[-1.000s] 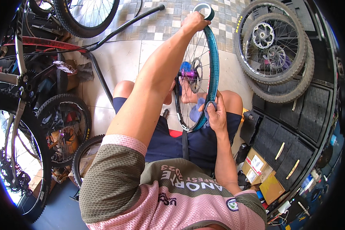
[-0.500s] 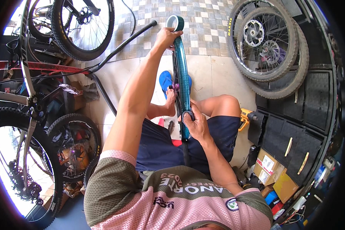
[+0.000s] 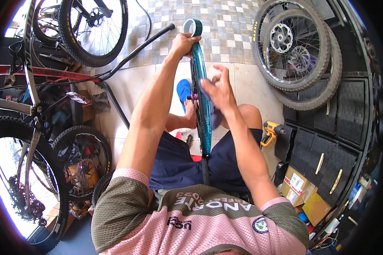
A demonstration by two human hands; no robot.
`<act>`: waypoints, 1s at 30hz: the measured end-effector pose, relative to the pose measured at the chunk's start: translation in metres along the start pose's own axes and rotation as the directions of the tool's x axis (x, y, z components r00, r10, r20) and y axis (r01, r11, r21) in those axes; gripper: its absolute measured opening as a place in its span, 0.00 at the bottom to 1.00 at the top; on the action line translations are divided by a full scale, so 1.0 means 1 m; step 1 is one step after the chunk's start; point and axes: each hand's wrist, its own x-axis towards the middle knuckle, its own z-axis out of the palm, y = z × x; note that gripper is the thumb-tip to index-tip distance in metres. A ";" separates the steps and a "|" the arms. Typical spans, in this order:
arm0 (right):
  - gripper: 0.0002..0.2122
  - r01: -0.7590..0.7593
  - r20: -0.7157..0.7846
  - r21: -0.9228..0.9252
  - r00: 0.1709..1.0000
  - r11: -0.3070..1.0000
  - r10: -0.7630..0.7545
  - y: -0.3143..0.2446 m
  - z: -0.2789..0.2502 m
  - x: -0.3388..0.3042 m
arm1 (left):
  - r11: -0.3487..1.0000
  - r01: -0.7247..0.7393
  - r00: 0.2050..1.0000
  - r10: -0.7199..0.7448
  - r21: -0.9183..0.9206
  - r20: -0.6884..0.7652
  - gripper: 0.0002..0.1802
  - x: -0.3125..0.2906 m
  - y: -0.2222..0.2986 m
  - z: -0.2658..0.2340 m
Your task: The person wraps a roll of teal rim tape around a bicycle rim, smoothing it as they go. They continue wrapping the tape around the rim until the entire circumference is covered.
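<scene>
A bicycle wheel rim point(image 3: 197, 102) stands upright between my legs, edge toward me, with glossy teal tape point(image 3: 205, 108) running along its channel. At the far end of the rim, my left hand point(image 3: 184, 43) is closed on the roll of teal tape point(image 3: 195, 28), whose strip leads onto the rim. My right hand point(image 3: 220, 91) is over the middle of the rim, thumb side against the tape and some fingers raised. A dark cloth point(image 3: 216, 117) hangs from it, partly blurred. The wheel's purple hub point(image 3: 193, 97) shows beside my foot.
Several bicycles and wheels crowd the left side, including a large tyre point(image 3: 93, 34). A black tube point(image 3: 157, 34) lies slantwise across the floor. Two wheels point(image 3: 300, 53) lean at the right by black drawers point(image 3: 323, 144). A yellow heat gun point(image 3: 271, 132) and cardboard boxes point(image 3: 298, 185) are near my right.
My right hand has moved up the rim, from its near end to the middle, with the dark cloth. My left hand stays on the tape roll at nearly the same place.
</scene>
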 end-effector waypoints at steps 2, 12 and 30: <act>0.38 -0.036 0.008 -0.044 0.999 0.998 0.036 0.000 0.005 0.046 | 1.000 0.011 1.000 -0.010 0.027 -0.019 0.19 -0.003 0.002 -0.004; 0.42 -0.243 0.007 -0.220 0.968 0.945 0.251 -0.024 0.021 0.158 | 0.998 0.041 0.999 -0.040 0.040 -0.034 0.22 -0.010 0.007 -0.009; 0.30 -0.142 -0.042 0.047 0.989 0.989 0.144 -0.028 -0.002 -0.062 | 1.000 0.003 1.000 -0.002 0.020 -0.018 0.22 -0.009 -0.001 0.007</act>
